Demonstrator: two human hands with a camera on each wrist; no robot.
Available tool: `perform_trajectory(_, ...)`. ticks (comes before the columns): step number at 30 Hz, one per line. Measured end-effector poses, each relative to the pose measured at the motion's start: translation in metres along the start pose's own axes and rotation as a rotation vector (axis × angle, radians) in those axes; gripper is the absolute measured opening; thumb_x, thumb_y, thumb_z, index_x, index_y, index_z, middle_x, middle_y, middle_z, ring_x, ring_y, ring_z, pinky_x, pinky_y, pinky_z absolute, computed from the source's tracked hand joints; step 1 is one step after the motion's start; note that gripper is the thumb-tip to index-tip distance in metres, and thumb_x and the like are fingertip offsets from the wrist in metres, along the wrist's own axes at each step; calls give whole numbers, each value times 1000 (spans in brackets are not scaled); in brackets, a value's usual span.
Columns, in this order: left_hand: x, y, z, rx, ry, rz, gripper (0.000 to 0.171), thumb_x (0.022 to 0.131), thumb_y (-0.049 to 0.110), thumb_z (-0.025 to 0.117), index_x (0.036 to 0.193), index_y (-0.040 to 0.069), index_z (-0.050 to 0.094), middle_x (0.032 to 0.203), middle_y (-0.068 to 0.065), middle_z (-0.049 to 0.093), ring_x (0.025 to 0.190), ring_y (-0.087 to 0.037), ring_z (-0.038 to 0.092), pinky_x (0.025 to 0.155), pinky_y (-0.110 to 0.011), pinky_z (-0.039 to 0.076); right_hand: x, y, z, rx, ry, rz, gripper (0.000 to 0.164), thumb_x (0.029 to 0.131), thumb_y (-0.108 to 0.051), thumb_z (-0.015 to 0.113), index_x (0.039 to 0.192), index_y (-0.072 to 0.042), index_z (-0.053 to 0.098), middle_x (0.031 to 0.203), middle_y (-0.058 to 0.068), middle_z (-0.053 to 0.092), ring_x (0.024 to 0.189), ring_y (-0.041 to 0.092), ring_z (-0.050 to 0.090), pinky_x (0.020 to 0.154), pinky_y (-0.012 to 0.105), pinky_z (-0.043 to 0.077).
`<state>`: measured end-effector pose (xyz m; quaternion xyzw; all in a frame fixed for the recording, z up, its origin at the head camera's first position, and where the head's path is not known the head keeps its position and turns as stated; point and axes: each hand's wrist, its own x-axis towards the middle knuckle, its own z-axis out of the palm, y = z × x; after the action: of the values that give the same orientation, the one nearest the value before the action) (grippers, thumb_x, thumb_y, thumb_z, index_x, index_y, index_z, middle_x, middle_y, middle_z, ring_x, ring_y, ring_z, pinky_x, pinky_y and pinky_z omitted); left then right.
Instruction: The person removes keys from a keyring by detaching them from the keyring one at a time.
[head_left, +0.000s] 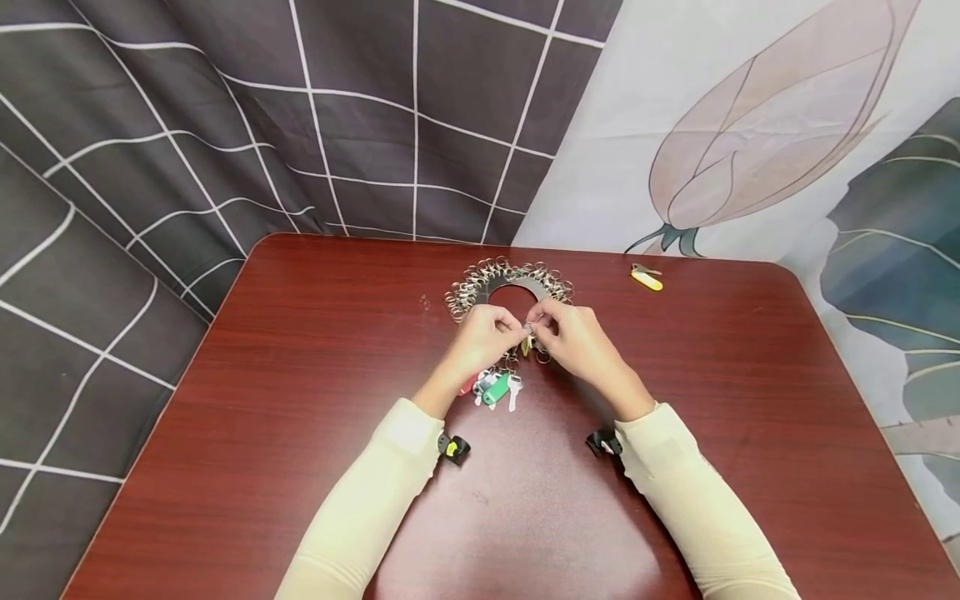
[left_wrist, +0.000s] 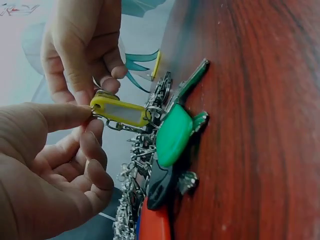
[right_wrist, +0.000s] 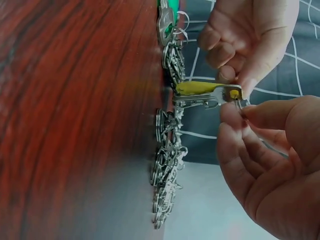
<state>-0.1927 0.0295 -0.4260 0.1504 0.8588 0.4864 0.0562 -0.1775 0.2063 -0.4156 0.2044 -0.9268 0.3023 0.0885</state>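
My left hand and right hand meet over the near side of a round grey holder hung with metal clasps and rings. Thumb and fingertips of both pinch a small split ring. From that ring hang a yellow key tag with a pale label and a silver key. A metal clasp lies alongside the key. Just left of the hands, a green key tag, a black tag and a red tag lie with keys on the table. Fingertips partly hide the ring.
Another yellow key tag with a key lies toward the back right of the brown table. A dark checked cloth and a pale flower-print cloth hang behind the table's far edge.
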Motion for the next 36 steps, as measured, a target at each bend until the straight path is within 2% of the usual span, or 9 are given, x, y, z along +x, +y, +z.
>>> perform_trajectory(9,-4,3,-3,139,-1,35,11,84,19,74,76,12,71,70,0,68,65,-12,59,66,-29,51,1,0,2,-16,-12,-37,5,89,-16,69,87,-12,68,73,2,68,59,16,52,56,33,46)
perform_trajectory(21,-6,3,-4,130,-48,82,11,82,14,75,72,12,70,65,0,64,60,-12,56,59,-26,47,0,0,1,-83,24,-48,4,86,-14,72,82,-12,70,71,3,69,59,18,55,55,35,47)
perform_trajectory(26,-6,4,-4,129,-58,76,8,81,13,75,73,11,72,66,0,66,62,-12,58,60,-25,49,1,0,1,-92,19,-58,4,86,-12,71,82,-11,71,72,3,70,60,18,56,56,35,48)
perform_trajectory(33,-4,4,-2,98,-42,28,8,80,17,74,74,12,72,70,0,69,64,-11,60,65,-28,53,1,2,1,-82,7,-65,4,87,-12,71,83,-11,71,74,3,70,61,17,57,57,34,49)
perform_trajectory(36,-3,5,-1,115,-27,40,8,81,14,72,73,11,71,70,-1,68,66,-12,60,67,-28,53,1,2,1,-74,-3,-61,4,87,-12,71,83,-11,70,74,3,69,60,17,55,56,34,48)
